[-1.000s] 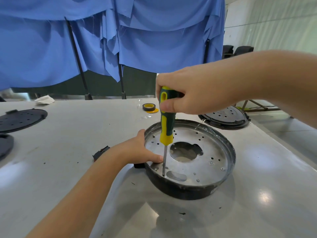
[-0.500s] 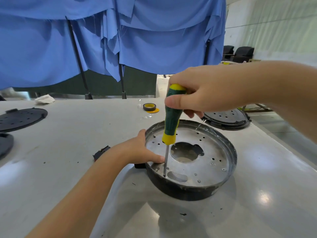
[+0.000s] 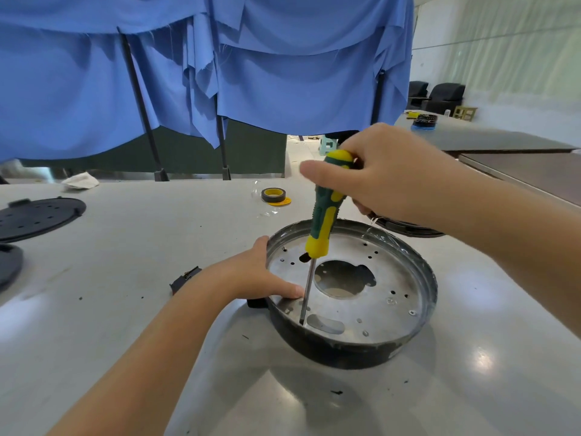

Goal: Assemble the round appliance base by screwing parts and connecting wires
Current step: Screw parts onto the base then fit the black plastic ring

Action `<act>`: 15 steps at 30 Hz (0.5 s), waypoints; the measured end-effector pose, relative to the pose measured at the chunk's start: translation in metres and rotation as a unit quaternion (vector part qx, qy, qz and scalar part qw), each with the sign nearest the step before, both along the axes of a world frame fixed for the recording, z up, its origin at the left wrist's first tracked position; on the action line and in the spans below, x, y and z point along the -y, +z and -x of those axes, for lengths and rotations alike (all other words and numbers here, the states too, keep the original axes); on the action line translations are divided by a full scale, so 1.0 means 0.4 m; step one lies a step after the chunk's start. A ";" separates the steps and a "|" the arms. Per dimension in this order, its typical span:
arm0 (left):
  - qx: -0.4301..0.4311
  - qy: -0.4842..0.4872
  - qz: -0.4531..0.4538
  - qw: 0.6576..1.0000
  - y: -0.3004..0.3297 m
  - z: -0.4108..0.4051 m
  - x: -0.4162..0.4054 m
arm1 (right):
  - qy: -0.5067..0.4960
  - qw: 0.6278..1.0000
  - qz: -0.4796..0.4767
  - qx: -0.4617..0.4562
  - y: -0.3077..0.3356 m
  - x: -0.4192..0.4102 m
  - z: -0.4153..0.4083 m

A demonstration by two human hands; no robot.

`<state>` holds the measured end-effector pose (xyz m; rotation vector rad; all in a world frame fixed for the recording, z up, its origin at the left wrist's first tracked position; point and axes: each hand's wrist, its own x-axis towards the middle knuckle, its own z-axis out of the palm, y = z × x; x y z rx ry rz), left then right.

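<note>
Glossy grey table (image 3: pixel 132 247) under blue drapes (image 3: pixel 283 73); right hand (image 3: pixel 386 174) pinching screwdriver (image 3: pixel 323 215), left hand (image 3: pixel 251 275) gripping base (image 3: pixel 408 309).

Green-and-yellow plastic-handled screwdriver (image 3: pixel 323 212), round silver metal plate (image 3: pixel 371 297) dotted with small holes inside a black round base (image 3: pixel 345 354), black-and-yellow tape roll (image 3: pixel 274 195), pale grey glossy tabletop (image 3: pixel 125 262), bright blue draped cloth (image 3: pixel 251 64) behind.

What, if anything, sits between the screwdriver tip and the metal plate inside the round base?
Nothing visible does. The screwdriver, held by the right hand, has its tip down on the metal plate near the front-left edge. The left hand grips the round base rim, its fingertips just beside the shaft.
</note>
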<state>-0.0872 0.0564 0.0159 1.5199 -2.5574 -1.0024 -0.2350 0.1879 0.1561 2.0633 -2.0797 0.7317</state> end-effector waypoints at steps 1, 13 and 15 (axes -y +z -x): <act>-0.006 0.002 -0.002 1.000 0.001 -0.001 0.001 | -0.002 1.000 0.001 0.031 0.002 -0.005 0.012; -0.130 0.113 -0.063 0.983 -0.007 0.010 0.023 | -0.150 0.809 0.084 0.563 -0.131 -0.028 0.224; -0.130 0.114 -0.052 0.983 -0.009 0.009 0.030 | -0.146 0.741 0.093 0.649 -0.191 -0.041 0.241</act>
